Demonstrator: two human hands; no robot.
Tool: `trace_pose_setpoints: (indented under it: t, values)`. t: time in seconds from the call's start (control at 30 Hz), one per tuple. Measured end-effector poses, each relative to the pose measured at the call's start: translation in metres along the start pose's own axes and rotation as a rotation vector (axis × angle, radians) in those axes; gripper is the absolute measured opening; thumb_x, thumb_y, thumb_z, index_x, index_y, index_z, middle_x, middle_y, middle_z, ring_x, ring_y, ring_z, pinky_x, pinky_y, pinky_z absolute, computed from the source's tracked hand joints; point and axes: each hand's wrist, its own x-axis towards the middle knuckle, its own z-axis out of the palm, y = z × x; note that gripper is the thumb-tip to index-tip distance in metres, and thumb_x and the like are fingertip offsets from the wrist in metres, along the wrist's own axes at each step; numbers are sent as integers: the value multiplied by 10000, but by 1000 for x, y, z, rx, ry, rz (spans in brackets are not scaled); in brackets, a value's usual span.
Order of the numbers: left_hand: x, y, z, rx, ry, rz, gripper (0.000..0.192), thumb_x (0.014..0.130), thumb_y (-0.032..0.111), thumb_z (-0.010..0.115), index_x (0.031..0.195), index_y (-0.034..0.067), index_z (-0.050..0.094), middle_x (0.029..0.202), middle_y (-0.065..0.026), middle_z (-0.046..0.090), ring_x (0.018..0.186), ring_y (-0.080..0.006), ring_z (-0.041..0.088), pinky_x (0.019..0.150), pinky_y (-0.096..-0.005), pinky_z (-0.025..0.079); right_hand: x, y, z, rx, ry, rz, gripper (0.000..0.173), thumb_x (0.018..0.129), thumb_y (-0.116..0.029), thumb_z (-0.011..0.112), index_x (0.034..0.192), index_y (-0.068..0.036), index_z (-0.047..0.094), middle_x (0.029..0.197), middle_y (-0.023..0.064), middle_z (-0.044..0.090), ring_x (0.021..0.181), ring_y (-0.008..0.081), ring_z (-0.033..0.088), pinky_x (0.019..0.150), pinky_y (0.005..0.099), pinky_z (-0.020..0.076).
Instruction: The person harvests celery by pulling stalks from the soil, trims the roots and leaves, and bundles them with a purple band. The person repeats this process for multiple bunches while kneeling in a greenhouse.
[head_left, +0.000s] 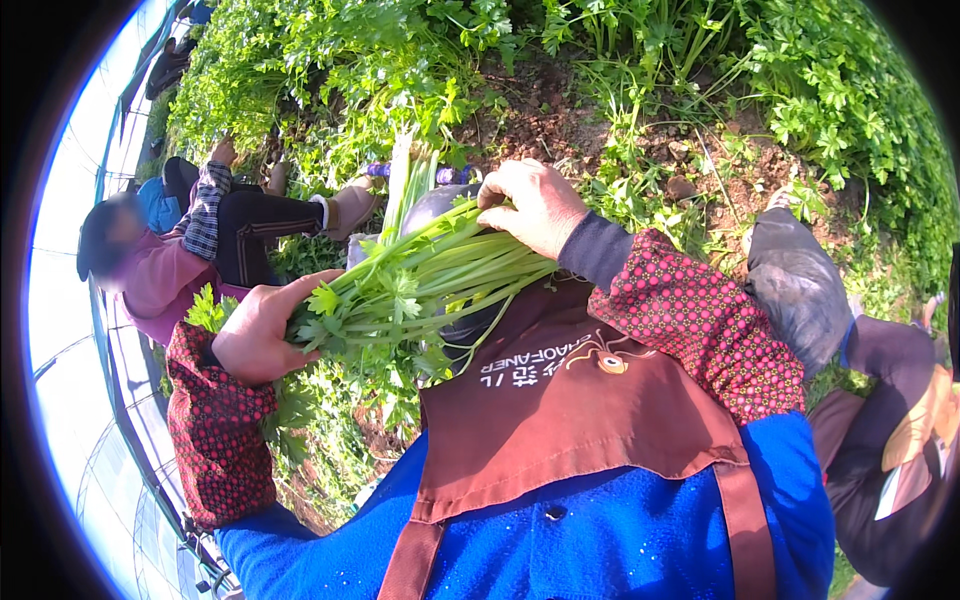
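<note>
My left hand (264, 330) is closed around the leafy end of a bunch of celery (427, 277), whose stalks lie slanting across the front of my brown apron. At the other end of the bunch, my right hand (534, 206) pinches a stalk between thumb and fingers along its upper edge. Some thin stems hang loose below the bunch. Behind it, another bundle of pale celery stalks (409, 184) lies beside a purple-wrapped bar (454, 175), partly hidden by my knee and the held bunch.
Dense rows of growing celery (360, 45) stand ahead and at the right, with reddish soil (540, 120) between them. A person in a pink top (161, 277) sits close at the left. Another person's legs (799, 277) are at the right. A plastic greenhouse wall (82, 300) curves along the left.
</note>
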Motion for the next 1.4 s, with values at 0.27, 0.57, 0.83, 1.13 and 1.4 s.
trace_pose_setpoints:
  t: [0.27, 0.57, 0.83, 1.13, 1.4]
  values:
    - [1, -12, 2, -81, -27, -2, 824, 631, 41, 785, 1382, 48, 446, 1016, -174, 693, 954, -334, 681, 852, -379, 529, -2, 5, -7, 450, 11, 266, 110, 791, -133, 672, 868, -57, 659, 847, 103, 668, 817, 275, 650, 749, 356, 497]
    - [3, -15, 3, -48, -41, -3, 850, 621, 53, 799, 1389, 48, 435, 1039, -175, 688, 987, -346, 667, 877, -387, 523, 2, 6, 5, 231, 59, -206, 154, 756, -98, 681, 902, -142, 696, 927, 58, 649, 935, 283, 600, 847, 400, 486]
    - [6, -22, 4, -72, -96, -83, 867, 613, 12, 776, 1403, 19, 420, 1114, -147, 676, 1031, -251, 662, 921, -347, 489, 5, 0, 6, 689, 36, 47, 144, 790, -33, 674, 927, -76, 672, 899, 64, 650, 888, 200, 628, 811, 330, 496]
    - [5, -12, 7, -118, -40, -69, 832, 614, 10, 781, 1379, 31, 456, 1055, -152, 692, 981, -265, 683, 887, -345, 508, 0, 24, -28, 1435, -181, 232, 60, 905, -43, 581, 958, -27, 605, 822, 55, 645, 738, 133, 624, 682, 281, 521]
    - [-3, 27, 10, 187, 171, 58, 628, 710, 31, 707, 1315, 78, 544, 1050, -188, 674, 924, -352, 666, 796, -386, 526, -34, 59, -82, -47, -128, 382, 245, 817, -253, 656, 1002, -95, 685, 871, 129, 647, 884, 286, 624, 841, 382, 485]
